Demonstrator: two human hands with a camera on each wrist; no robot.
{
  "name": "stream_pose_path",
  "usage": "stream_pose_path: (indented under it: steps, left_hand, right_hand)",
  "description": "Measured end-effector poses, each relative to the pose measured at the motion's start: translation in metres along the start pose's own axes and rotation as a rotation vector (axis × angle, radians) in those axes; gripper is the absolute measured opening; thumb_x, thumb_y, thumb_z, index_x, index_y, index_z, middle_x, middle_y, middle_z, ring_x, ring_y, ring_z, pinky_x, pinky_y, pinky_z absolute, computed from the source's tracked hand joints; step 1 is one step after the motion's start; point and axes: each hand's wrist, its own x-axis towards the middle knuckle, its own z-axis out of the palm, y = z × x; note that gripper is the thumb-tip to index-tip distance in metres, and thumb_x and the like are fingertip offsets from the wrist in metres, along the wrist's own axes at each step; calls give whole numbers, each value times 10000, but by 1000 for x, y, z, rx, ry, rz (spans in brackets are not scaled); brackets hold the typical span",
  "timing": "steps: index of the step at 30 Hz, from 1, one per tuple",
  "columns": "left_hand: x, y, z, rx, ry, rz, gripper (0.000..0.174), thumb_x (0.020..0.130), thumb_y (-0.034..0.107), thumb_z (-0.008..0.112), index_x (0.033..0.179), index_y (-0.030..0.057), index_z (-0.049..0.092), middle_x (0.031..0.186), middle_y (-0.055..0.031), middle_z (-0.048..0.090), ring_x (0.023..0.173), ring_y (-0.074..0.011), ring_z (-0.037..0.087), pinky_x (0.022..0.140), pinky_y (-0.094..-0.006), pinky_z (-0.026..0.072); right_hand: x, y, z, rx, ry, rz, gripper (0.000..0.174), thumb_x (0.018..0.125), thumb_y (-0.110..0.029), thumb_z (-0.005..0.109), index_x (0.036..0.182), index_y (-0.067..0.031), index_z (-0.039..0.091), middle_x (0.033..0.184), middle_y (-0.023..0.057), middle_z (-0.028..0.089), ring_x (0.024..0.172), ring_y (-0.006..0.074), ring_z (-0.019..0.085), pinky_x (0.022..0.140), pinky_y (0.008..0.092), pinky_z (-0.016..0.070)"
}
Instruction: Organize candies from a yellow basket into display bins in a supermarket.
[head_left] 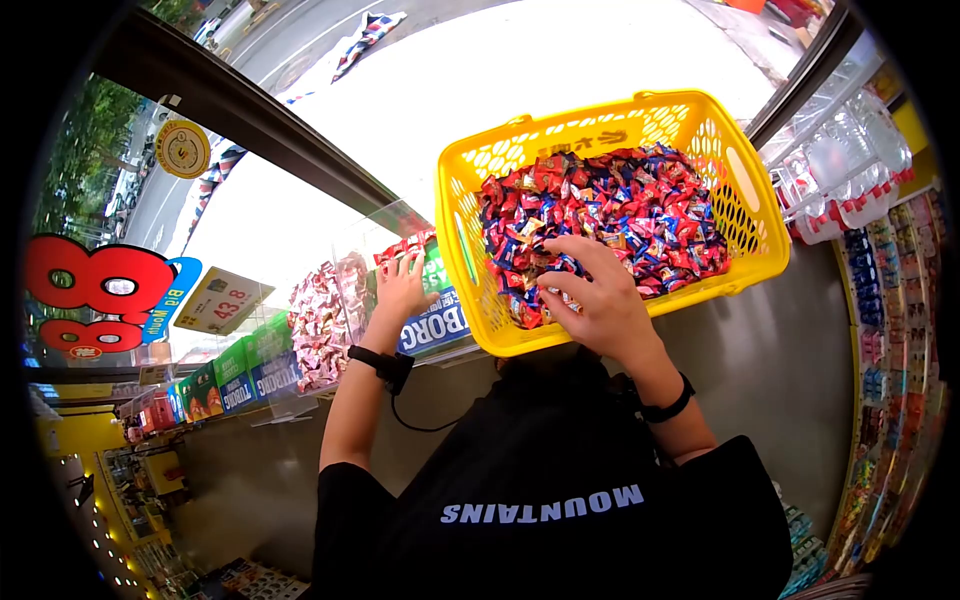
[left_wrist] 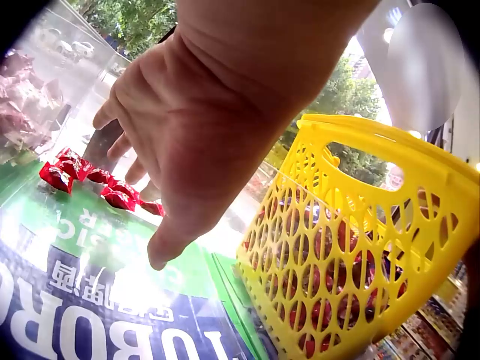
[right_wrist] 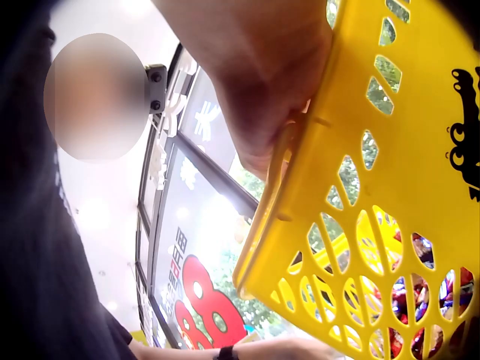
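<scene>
A yellow basket (head_left: 765, 262) holds a heap of red and blue wrapped candies (head_left: 650, 215). Over its near side is my right hand (head_left: 600, 300), thumb and fingers apart above the candies, with nothing visible between them; the basket's rim partly hides this hand (right_wrist: 262, 97) in the right wrist view. Left of the basket, my left hand (head_left: 400, 290) reaches down over a few red candies. The left wrist view shows this hand (left_wrist: 187, 135) with spread fingers beside the red candies (left_wrist: 120, 193), which lie on a green and blue box (left_wrist: 112, 300); whether the fingertips touch them is unclear.
Pink wrapped candies (head_left: 325, 325) fill a clear compartment further left, near a price sign (head_left: 222, 300). More boxes (head_left: 235, 375) line the counter. A window frame (head_left: 250, 110) crosses behind; bottles and packed shelves (head_left: 900, 370) stand at the right.
</scene>
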Motion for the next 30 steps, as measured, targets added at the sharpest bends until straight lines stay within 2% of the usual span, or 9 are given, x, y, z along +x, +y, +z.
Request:
stream_pose_path:
  steps: [3,9,18,26,30]
  left_hand:
    - [11,1,9,-5,12,18,991,889,654,748,1681,208,352,1690,-96,408,1555,-330,361,1269,-632,234]
    - [16,2,13,-21,-50,-74,959,895,674,732,1671,237,378,1708,-89,388,1581,-332,322,1294,-642,172]
    - [15,2,11,-64,-14,-129,894,936,616,700,1684,260,364,1742,-82,339,1611,-359,272,1290,-653,190]
    - [18,-2,19,-79,-54,-135,933,927,603,712,1703,263,322,1748,-76,337,1623,-379,258,1287,-676,182]
    - [12,-13,23,-119,-63,-152,959,920,603,718,1710,246,308,1755,-77,331,1630,-385,243,1291,-680,163]
  right_hand:
    - [0,1,0,8,-4,6,161,847,-102,831,989,-93,756,1320,120,696,1237,352,666,1061,478,535]
    - [0,1,0,6,-2,-12,155,846,-101,820,985,-86,754,1316,130,690,1229,353,667,1058,479,533]
    - [1,1,0,5,-25,-6,171,841,-98,807,1001,-78,747,1334,141,677,1244,354,652,1066,478,522]
    - [2,-1,0,-32,-11,-3,176,829,-74,818,992,-70,750,1314,144,698,1215,357,671,1050,471,537]
    - [2,-2,1,-15,-27,65,144,850,-100,820,988,-83,781,1309,126,704,1225,344,662,1073,487,517]
